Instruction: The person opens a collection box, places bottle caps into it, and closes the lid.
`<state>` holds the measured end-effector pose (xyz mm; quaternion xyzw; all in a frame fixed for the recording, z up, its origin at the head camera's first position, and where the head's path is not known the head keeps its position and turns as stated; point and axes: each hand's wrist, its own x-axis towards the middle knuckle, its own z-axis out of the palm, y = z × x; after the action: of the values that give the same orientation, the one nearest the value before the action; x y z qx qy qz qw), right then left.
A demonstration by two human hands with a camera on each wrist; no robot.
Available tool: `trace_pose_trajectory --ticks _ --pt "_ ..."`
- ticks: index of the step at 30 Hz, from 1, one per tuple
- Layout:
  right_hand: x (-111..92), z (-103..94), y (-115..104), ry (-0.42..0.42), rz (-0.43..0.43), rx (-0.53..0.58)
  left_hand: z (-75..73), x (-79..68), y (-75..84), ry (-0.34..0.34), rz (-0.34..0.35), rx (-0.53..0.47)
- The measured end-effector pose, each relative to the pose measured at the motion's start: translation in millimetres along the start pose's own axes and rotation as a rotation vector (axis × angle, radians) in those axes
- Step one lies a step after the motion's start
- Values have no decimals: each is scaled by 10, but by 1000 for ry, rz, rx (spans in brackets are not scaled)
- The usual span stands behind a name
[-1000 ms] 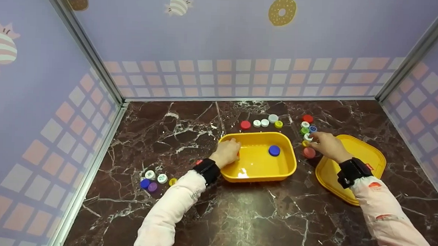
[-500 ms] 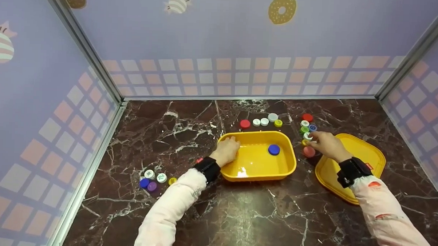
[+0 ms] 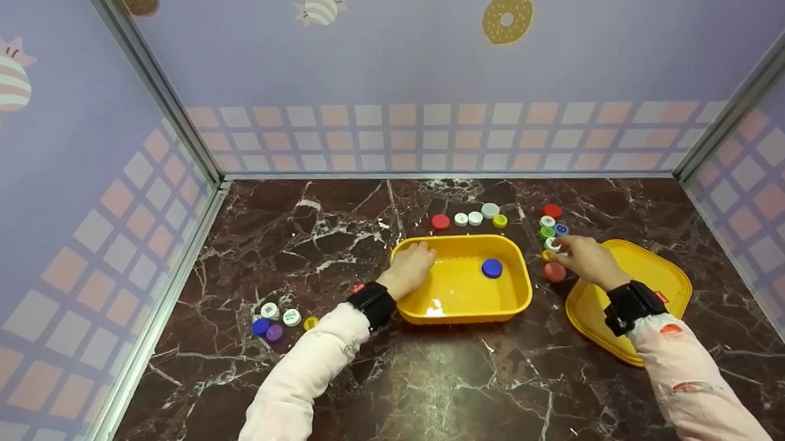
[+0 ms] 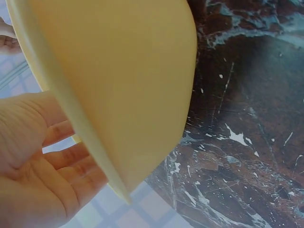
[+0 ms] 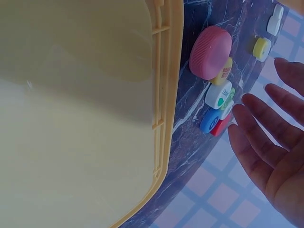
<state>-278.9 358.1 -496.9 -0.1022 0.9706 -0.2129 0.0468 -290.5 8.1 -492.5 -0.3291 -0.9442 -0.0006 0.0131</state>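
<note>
My left hand [image 3: 411,271] reaches over the left rim of a yellow plastic box [image 3: 465,295]. In the left wrist view, the fingers [image 4: 83,175] pass behind the rim, so their tips and anything under them are hidden. A blue bottle cap [image 3: 492,268] lies inside the box. My right hand [image 3: 590,259] hovers beside a short column of bottle caps, its fingers apart and lightly bent in the right wrist view. Nearest to it are a white cap [image 5: 219,95], a pink cap [image 5: 210,52], a blue cap [image 5: 209,120] and a red cap [image 3: 552,211].
A yellow lid [image 3: 631,300] lies under my right wrist. Behind the box are a red cap [image 3: 440,222], a yellow cap [image 3: 500,221] and several whitish caps. Left of my left forearm sits another group, including a purple cap [image 3: 274,332]. Patterned walls border the marble tabletop [image 3: 465,393].
My left hand has shifted slightly to the right inside the box; an orange-red patch beside its fingers no longer shows. The right hand and the caps have stayed put.
</note>
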Motion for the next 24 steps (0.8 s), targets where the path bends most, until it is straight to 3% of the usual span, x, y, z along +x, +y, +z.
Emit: trace_pose_trajectory --ticks 4,14,19,24 --pt "-2 9 0 -19 -1 -5 -13 -3 -12 6 -14 2" --pt "-19 69 32 -62 -7 2 -110 -51 -120 102 -85 -26" --pt "-12 114 32 -52 -58 -19 -154 -102 -174 185 -78 -11" --pt "5 145 33 -54 -101 -45 -186 -143 -264 278 -123 -4"
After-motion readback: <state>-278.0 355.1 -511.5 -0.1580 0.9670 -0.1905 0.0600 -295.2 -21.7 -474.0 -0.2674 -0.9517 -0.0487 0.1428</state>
